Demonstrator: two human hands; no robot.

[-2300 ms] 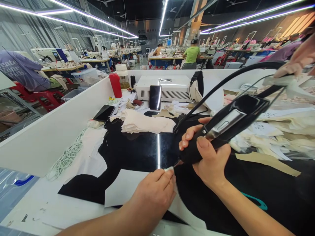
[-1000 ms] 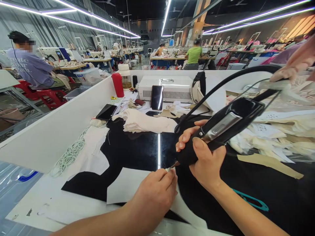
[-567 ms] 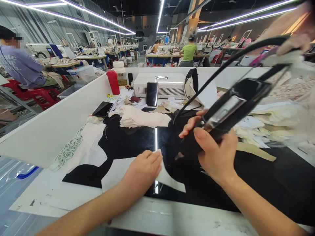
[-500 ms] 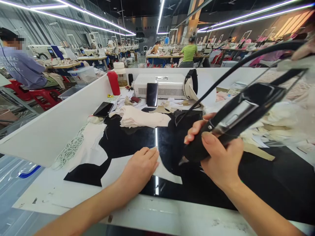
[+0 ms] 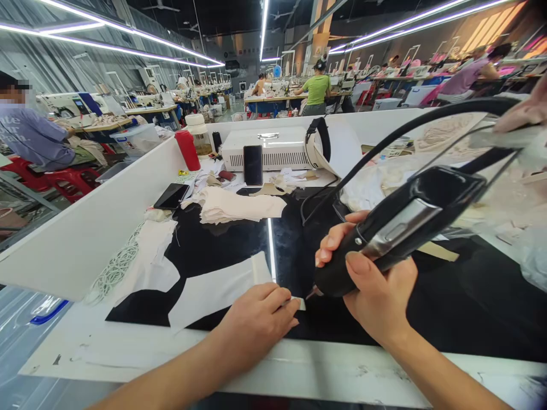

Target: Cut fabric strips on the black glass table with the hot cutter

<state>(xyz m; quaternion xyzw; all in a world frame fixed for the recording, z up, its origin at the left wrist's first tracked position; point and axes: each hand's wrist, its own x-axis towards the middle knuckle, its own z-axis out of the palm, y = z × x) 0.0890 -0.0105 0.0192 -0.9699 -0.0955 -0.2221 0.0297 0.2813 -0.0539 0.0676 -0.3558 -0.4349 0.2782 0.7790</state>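
My right hand (image 5: pixel 371 285) grips a black hand-held tool (image 5: pixel 401 228) with a metal plate and a thick black cable (image 5: pixel 410 128) rising from its rear. The tool's pointed tip sits just above the glossy black table top (image 5: pixel 448 302), next to my left hand. My left hand (image 5: pixel 260 322) lies on a white fabric piece (image 5: pixel 213 290) and pinches its right corner beside the tip. The fabric lies flat on the table, turned with one strip pointing away from me.
A stack of cream fabric pieces (image 5: pixel 235 206) lies behind. A white machine box (image 5: pixel 269 149), two phones (image 5: pixel 253 164) (image 5: pixel 171 196), a red bottle (image 5: pixel 188 150) and white cord (image 5: pixel 115 267) stand at the back and left. Cream pieces in plastic (image 5: pixel 504 199) fill the right. Another person's hand (image 5: pixel 523 111) shows top right.
My left hand turned the white fabric piece and drew it toward me, then pinched its corner again. The tool lifted off briefly and its tip came back down beside that corner.
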